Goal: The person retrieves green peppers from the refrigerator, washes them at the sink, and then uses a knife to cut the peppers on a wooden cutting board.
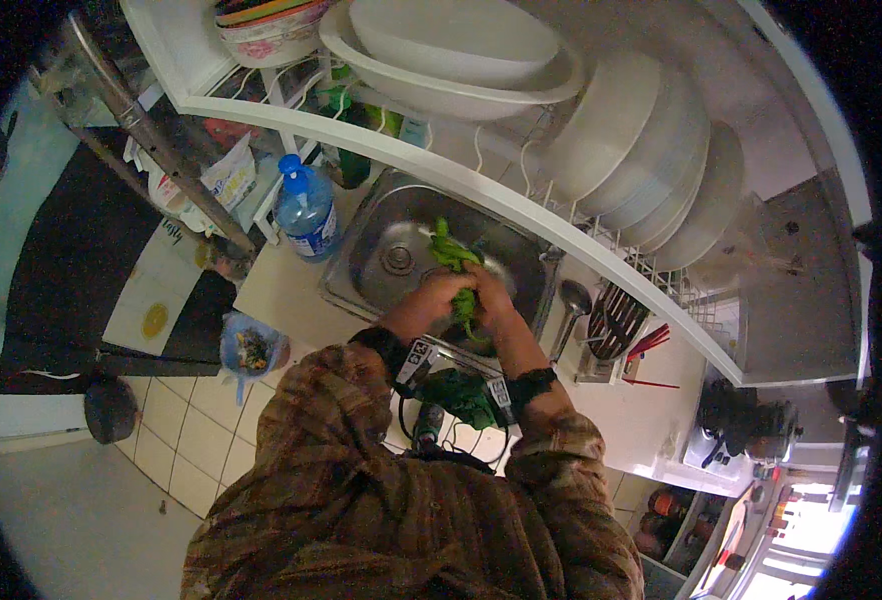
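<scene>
Over the stainless-steel sink point(372, 279), a bunch of green vegetables point(450, 251) is gripped between my two hands. My left hand point(447, 291) wraps around it from the left, and pressed close on the other side is my right hand point(490, 294). Green pieces stick out above the fingers and more hang below them; their exact kind is hard to tell. The sink drain point(398, 259) shows to the left of the hands. At the sink's right rim stands the faucet point(551, 256), partly covered by the rack edge.
A rack above the sink holds large white bowls point(456, 90) and plates point(628, 142); its front edge point(411, 154) crosses overhead. Left of the sink stands a blue-capped bottle point(307, 214). To the right lie a ladle point(574, 300) and a utensil holder point(598, 367). A lined waste bin point(242, 341) sits lower left.
</scene>
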`<state>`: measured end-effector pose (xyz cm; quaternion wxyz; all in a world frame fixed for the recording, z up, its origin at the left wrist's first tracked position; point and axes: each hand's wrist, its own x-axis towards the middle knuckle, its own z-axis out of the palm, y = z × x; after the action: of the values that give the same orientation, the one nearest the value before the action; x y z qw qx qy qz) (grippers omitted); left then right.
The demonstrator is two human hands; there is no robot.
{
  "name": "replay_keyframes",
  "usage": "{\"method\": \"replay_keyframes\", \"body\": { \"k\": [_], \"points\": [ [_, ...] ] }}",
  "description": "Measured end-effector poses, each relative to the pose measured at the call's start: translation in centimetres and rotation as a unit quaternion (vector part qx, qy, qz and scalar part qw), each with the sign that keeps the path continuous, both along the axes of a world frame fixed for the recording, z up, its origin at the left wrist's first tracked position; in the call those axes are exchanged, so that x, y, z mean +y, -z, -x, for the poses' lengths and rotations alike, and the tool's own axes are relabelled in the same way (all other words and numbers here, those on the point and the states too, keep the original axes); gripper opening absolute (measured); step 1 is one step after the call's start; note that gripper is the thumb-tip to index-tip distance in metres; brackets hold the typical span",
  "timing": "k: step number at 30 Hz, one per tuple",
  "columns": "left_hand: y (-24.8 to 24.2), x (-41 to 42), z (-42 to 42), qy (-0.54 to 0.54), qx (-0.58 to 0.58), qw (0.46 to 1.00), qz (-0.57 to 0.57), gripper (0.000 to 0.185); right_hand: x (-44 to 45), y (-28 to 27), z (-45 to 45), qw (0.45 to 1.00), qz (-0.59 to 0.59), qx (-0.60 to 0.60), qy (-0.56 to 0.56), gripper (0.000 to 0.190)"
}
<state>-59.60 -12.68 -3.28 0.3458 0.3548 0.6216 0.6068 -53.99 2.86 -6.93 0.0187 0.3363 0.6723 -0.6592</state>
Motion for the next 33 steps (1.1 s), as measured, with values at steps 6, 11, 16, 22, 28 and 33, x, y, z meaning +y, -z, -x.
{"method": "replay_keyframes", "body": {
  "k": [6,11,16,22,28,33],
  "points": [
    [-3.2,0.1,1.3,-0.058,-0.279,0.954,-0.094,0.018,0.0,-3.0,4.5,0.999,0.016,0.043,-0.015,0.045],
    [-6.9,-0.7,2.3,-0.035,-0.314,0.948,-0.039,0.024,0.2,-4.2,5.8,0.987,0.146,0.034,0.061,0.043],
    [-6.5,-1.1,0.4,-0.136,-0.1,0.984,0.054,0.023,3.1,1.5,6.9,0.968,0.132,0.211,-0.02,0.054],
    [-3.4,-2.3,1.3,-0.075,-0.006,0.991,-0.112,0.027,3.0,4.2,6.7,0.978,-0.131,0.144,-0.07,0.078],
    [-6.1,-0.9,1.1,-0.06,-0.042,0.997,-0.024,0.034,1.7,1.0,7.6,0.958,-0.277,0.06,0.047,0.068],
    [-4.9,0.7,1.5,-0.048,-0.076,0.996,-0.026,0.041,3.6,-0.3,8.3,0.988,-0.106,-0.011,0.109,0.061]
  ]
}}
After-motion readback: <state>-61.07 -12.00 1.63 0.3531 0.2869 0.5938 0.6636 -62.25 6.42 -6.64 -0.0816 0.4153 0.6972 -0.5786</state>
